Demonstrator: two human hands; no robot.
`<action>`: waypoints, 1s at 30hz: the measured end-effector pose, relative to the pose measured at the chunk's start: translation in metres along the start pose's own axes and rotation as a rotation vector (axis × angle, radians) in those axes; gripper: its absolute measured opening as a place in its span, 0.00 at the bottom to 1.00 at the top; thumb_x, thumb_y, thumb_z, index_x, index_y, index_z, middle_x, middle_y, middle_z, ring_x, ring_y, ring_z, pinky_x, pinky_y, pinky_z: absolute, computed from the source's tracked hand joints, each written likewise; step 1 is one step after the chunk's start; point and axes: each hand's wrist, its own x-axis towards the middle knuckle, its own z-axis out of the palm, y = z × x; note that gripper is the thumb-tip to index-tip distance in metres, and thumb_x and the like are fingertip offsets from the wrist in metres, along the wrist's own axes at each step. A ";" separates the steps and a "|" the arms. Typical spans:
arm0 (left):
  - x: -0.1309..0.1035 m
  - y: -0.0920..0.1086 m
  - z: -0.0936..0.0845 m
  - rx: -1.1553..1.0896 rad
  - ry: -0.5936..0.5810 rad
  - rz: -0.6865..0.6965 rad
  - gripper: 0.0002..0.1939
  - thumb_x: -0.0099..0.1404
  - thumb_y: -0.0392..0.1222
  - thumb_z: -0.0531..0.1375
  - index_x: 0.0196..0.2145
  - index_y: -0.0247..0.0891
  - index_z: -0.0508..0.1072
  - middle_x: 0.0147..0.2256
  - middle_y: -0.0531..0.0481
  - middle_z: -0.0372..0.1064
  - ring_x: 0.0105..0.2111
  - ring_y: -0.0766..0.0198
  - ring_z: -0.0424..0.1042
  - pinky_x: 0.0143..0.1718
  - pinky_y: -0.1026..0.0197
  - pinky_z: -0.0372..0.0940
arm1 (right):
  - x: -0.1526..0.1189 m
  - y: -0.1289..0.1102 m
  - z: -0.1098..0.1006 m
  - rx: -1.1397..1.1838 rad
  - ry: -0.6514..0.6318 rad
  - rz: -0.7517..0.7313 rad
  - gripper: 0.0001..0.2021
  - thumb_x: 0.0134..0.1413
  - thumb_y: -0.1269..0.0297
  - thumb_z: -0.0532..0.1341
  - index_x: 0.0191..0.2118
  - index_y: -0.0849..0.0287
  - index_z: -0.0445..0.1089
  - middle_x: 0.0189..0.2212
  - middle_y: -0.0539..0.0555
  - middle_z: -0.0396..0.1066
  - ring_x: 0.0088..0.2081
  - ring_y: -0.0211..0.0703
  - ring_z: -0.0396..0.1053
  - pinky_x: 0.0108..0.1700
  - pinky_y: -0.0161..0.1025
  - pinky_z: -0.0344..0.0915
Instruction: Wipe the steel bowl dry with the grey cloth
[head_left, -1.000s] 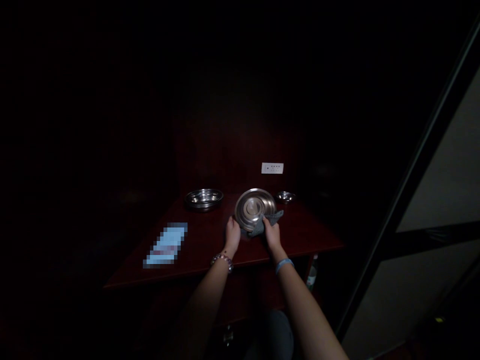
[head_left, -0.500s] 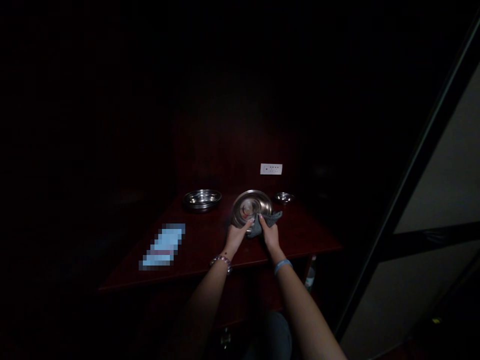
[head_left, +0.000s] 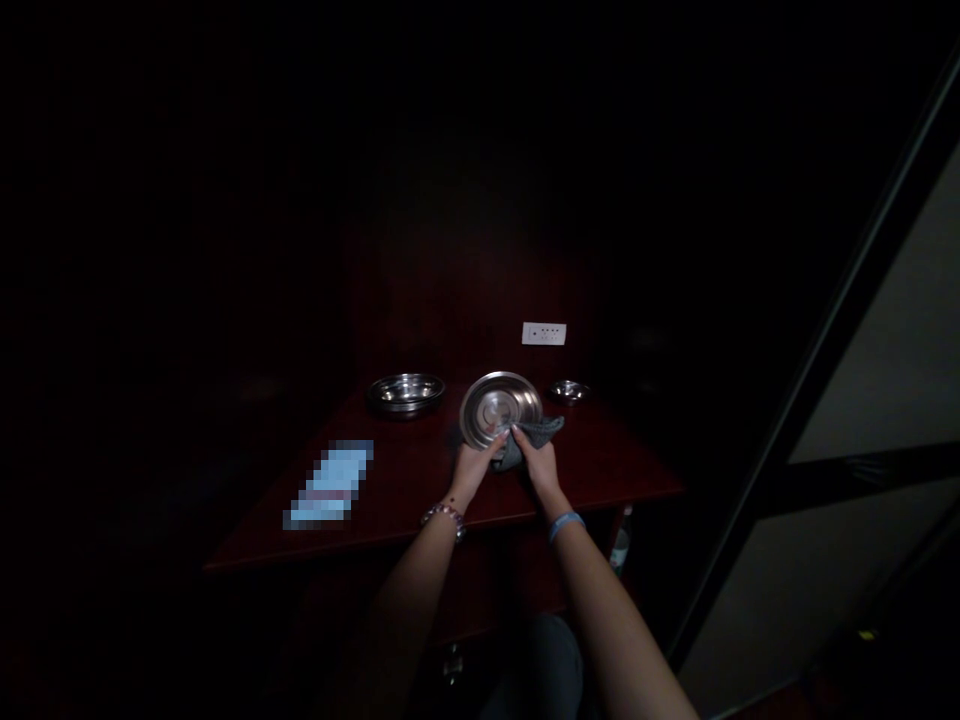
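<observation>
A round steel bowl (head_left: 495, 402) is tilted up above the dark red table (head_left: 405, 490), its hollow side towards me. My left hand (head_left: 474, 468) grips its lower left rim, thumb on the inside. At the lower right rim, my right hand (head_left: 538, 462) is closed on a grey cloth (head_left: 546, 430), which it presses against the bowl. Part of the cloth hangs between the two hands, and a corner sticks out to the right. The fingers beneath the bowl are hidden.
Stacked steel bowls (head_left: 406, 393) stand at the back left, a smaller steel bowl (head_left: 569, 391) at the back right. A blurred light-blue item (head_left: 330, 487) lies on the left. A white socket (head_left: 544, 334) is on the back panel. Below the right edge stands a bottle (head_left: 620, 545).
The bowl has shifted slightly up and left and turned a little. My right thumb has moved slightly left with the cloth, closer to my left thumb.
</observation>
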 end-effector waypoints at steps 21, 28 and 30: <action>-0.002 0.002 0.000 -0.009 -0.059 0.011 0.22 0.54 0.45 0.70 0.46 0.35 0.78 0.48 0.39 0.79 0.49 0.53 0.77 0.55 0.53 0.69 | 0.000 0.002 0.000 0.011 -0.008 -0.014 0.24 0.43 0.52 0.72 0.44 0.62 0.80 0.46 0.59 0.81 0.48 0.53 0.78 0.55 0.46 0.72; -0.001 -0.003 0.000 -0.037 -0.077 0.038 0.24 0.52 0.47 0.72 0.45 0.34 0.78 0.48 0.37 0.79 0.49 0.51 0.77 0.57 0.50 0.67 | 0.004 0.009 -0.002 -0.039 -0.032 -0.026 0.24 0.43 0.52 0.72 0.45 0.62 0.80 0.45 0.59 0.81 0.49 0.53 0.78 0.57 0.47 0.70; -0.001 -0.003 -0.001 -0.024 -0.065 0.034 0.25 0.51 0.47 0.72 0.45 0.34 0.78 0.47 0.37 0.79 0.48 0.51 0.77 0.55 0.51 0.69 | 0.004 0.009 -0.003 -0.042 -0.032 -0.027 0.24 0.44 0.51 0.72 0.45 0.62 0.80 0.45 0.59 0.81 0.49 0.53 0.78 0.57 0.47 0.70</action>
